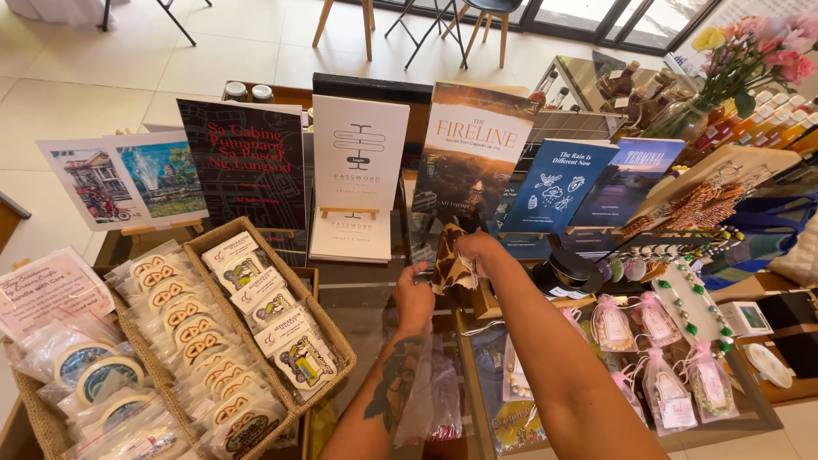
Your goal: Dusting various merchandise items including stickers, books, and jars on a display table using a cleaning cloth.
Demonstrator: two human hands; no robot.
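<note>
Both my hands are raised over a glass-topped display table [358, 290]. My right hand [479, 252] pinches a small brown-and-cream patterned cloth [450, 260], which hangs folded between the hands. My left hand [414, 294], its forearm tattooed, grips the lower left edge of the same cloth. Directly behind the cloth stands a dark book with an orange band [469, 158] on a small easel. A white book [358, 153] stands upright to its left, above a flat copy [351, 236].
Wicker baskets [328, 328] of packaged stickers fill the left. A black book [245, 162] and art prints [128, 179] stand behind them. Blue books [558, 183], bagged trinkets [665, 383], bead strings and flowers [750, 51] crowd the right. Stools stand on the tiled floor beyond.
</note>
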